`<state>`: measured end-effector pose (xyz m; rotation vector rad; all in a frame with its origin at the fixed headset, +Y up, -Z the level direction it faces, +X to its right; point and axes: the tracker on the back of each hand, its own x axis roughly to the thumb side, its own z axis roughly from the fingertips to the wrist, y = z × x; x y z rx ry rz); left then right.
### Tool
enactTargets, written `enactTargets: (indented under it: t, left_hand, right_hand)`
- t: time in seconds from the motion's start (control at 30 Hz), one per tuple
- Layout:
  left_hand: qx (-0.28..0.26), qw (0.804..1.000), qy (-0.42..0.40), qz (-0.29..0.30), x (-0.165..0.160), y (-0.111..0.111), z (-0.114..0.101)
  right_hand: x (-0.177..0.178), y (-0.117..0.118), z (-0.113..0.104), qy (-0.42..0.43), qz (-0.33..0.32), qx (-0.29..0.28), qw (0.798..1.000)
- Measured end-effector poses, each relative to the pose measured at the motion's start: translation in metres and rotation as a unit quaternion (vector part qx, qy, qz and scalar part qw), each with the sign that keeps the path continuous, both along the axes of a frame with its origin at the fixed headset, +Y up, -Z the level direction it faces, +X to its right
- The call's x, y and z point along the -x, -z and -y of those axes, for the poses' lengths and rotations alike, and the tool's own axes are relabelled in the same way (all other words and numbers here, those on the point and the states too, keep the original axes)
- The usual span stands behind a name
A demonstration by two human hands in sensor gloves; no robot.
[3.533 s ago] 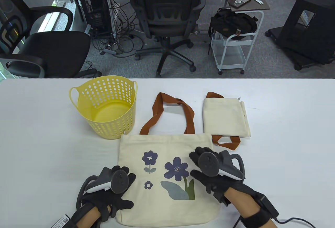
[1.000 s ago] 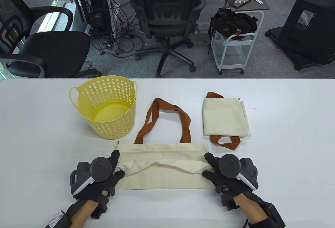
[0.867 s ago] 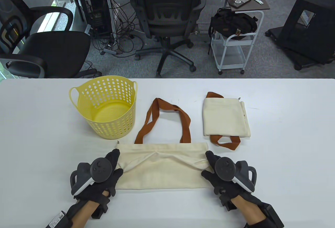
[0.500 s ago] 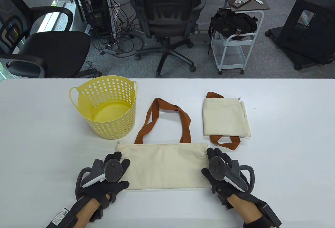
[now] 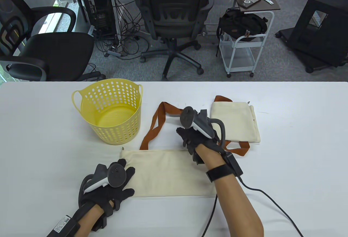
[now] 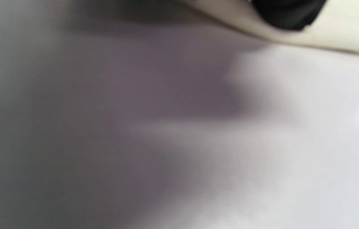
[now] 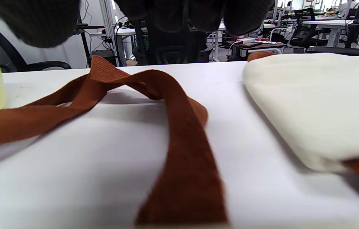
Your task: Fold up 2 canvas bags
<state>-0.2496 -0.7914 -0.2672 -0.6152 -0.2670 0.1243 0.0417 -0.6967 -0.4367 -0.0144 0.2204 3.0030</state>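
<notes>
L hand (image 5: 114, 185) flat; R hand (image 5: 191, 139) extended fwd.

No text, label or number is legible on anything here

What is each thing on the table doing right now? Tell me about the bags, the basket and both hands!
Near bag: folded in half, flat on the table.
Brown straps: loose, spread out on the table.
Far bag: folded small.
Yellow basket: upright, nothing inside.
Left hand: rests flat on the near bag's left end.
Right hand: above the straps, fingers pointing down.
</notes>
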Motion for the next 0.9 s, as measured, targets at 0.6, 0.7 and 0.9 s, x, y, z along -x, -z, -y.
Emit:
enactTargets:
  t: [0.6, 0.7, 0.9]
  left_hand:
    - [0.012, 1.000, -0.009, -0.003, 0.000, 0.000, -0.001]
    - [0.012, 1.000, -0.009, -0.003, 0.000, 0.000, -0.001]
    - [0.009, 1.000, -0.004, 0.004, 0.000, 0.000, -0.002]
  right_hand:
    - [0.052, 0.115, 0.063, -0.089, 0.044, 0.087, 0.991]
    - [0.050, 0.111, 0.060, -0.114, 0.043, 0.014, 0.992]
    - [0.042, 0.095, 0.041, -0.069, 0.017, -0.038, 0.997]
